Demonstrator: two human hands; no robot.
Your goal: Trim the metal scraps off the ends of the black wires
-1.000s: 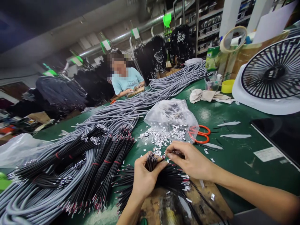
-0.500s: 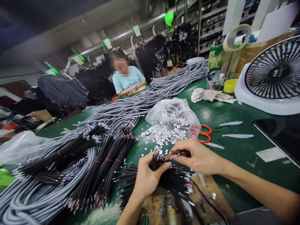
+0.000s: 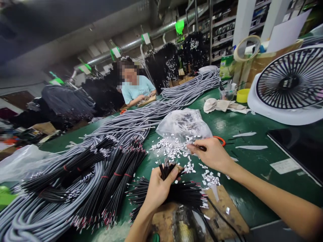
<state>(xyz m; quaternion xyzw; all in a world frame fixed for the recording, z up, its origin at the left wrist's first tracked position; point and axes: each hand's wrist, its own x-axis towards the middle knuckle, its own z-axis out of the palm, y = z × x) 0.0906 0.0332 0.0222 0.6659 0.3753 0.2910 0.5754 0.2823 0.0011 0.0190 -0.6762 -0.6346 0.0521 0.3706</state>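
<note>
My left hand (image 3: 157, 188) is closed around a small bundle of black wires (image 3: 166, 169), whose stripped ends point up. My right hand (image 3: 214, 153) pinches dark slim tweezers (image 3: 200, 147), partly hidden by the fingers. Their tip is over small silvery tags (image 3: 168, 146) scattered on the green table, apart from the bundle. Under my left hand a larger pile of black wires (image 3: 185, 193) with silvery and reddish ends lies across a wooden board (image 3: 230, 211). Behind my right hand, the orange handle of the scissors (image 3: 220, 139) shows in part.
A clear plastic bag (image 3: 184, 124) lies behind the tags. Banded black wire bundles (image 3: 116, 181) and thick grey cables (image 3: 101, 131) cover the left side. A fan (image 3: 290, 82), cloth (image 3: 222, 105) and black tablet-like panel (image 3: 297, 148) are on the right. A co-worker (image 3: 138, 89) sits across.
My right hand has moved away from the bundle, up and slightly left, to the tags by the bag. My left hand keeps its hold on the wires. The camera view has shifted slightly.
</note>
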